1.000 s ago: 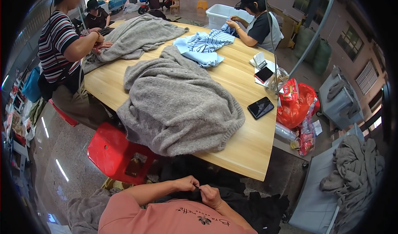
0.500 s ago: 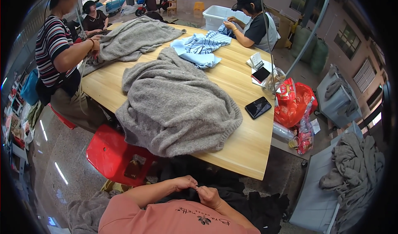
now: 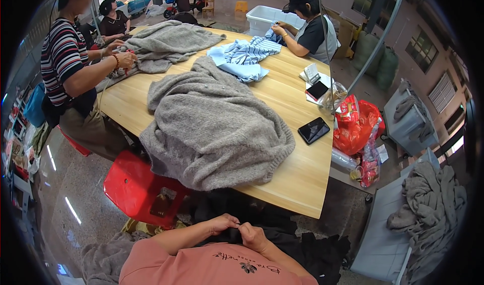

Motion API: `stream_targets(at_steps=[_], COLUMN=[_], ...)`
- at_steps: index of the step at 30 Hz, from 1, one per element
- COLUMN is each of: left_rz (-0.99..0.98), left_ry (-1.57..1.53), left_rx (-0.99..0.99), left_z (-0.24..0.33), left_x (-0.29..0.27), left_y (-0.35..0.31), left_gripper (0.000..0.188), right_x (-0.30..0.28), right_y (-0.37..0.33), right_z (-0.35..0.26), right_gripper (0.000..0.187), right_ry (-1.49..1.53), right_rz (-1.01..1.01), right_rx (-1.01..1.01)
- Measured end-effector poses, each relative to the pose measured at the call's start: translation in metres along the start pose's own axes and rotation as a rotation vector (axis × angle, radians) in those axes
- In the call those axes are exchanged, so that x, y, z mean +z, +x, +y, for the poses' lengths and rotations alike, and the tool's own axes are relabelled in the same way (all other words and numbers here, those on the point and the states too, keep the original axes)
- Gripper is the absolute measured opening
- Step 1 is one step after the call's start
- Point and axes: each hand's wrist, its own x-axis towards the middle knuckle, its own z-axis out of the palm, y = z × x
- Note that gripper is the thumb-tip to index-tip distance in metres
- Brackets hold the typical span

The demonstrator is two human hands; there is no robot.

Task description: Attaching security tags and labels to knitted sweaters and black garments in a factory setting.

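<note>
Close in front of my body, below the table's near edge, my left hand (image 3: 225, 224) and my right hand (image 3: 253, 236) meet with pinched fingertips. Whatever sits between the fingers is too small to make out. Black cloth (image 3: 282, 230) lies beneath and around both hands. Beyond them, on the wooden table (image 3: 307, 184), rests a large rumpled grey knit garment (image 3: 217, 128), its ribbed edge toward the right. Neither hand touches it.
A red stool (image 3: 132, 181) stands left of my hands. A phone (image 3: 313, 131), blue striped cloth (image 3: 244, 58) and another grey knit (image 3: 169, 45) lie on the table. Co-workers sit and stand around it. A bin of grey knits (image 3: 428, 199) is at right, near red bags (image 3: 355, 128).
My hands stay pinched together in nearly the same spot. The co-worker in the striped shirt has moved both hands over the far grey knit, and a small red item now shows there.
</note>
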Motion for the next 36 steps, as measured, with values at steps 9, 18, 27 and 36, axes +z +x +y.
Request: stream_targets(at_steps=[9,18,27,36], left_rz=[0.138,0.300,0.577,0.672], left_ry=[0.155,0.471,0.741,0.889], left_rx=[0.117,0.396,0.481,0.609], left_z=[-0.007,-0.022,-0.013,-0.007], left_x=[0.010,0.022,0.029,0.047], left_y=[-0.010,-0.016,-0.010,-0.024], left_gripper=[0.007,0.009,0.007,0.004], right_x=[0.003,0.010,0.017,0.025], right_y=[-0.004,-0.017,-0.005,-0.008], right_z=[-0.001,-0.004,0.010,0.002], right_gripper=[0.017,0.015,0.008,0.007], right_ry=[0.169,0.497,0.204,-0.009], right_rz=[-0.105,-0.051,-0.136,-0.045], right_rx=[0.214,0.664,0.662,0.575])
